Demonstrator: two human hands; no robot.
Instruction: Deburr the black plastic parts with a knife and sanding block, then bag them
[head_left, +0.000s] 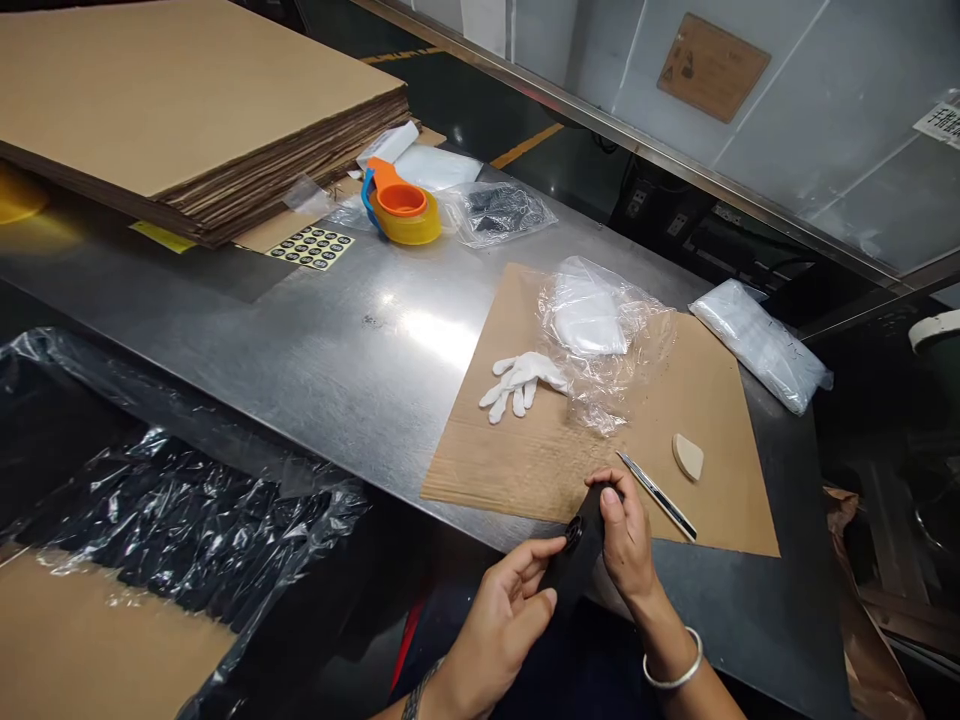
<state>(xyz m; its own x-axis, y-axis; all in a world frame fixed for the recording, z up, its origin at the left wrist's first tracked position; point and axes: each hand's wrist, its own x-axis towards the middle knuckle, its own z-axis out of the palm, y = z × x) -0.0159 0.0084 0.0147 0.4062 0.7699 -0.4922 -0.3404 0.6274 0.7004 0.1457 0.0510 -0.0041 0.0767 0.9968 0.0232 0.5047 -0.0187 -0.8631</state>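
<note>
A dark black part (590, 540) with a small round feature on its left side is held over the table's front edge. My right hand (628, 535) is closed around its upper right end. At the lower left, my left hand (501, 622) grips the part, with the index fingertip by the round feature. Its lower portion merges with the dark background, so its full shape cannot be told. Just right of my right hand, a slim utility knife (657, 497) lies on a flat cardboard sheet (705, 400), near a beige wedge-shaped piece (688, 457).
A white glove (523, 382) and crumpled clear plastic (600, 340) lie on the cardboard. An orange and yellow tape dispenser (405, 205), a sticker sheet (311, 247) and stacked cardboard (195, 100) stand farther left. A plastic-lined box (202, 520) is at lower left.
</note>
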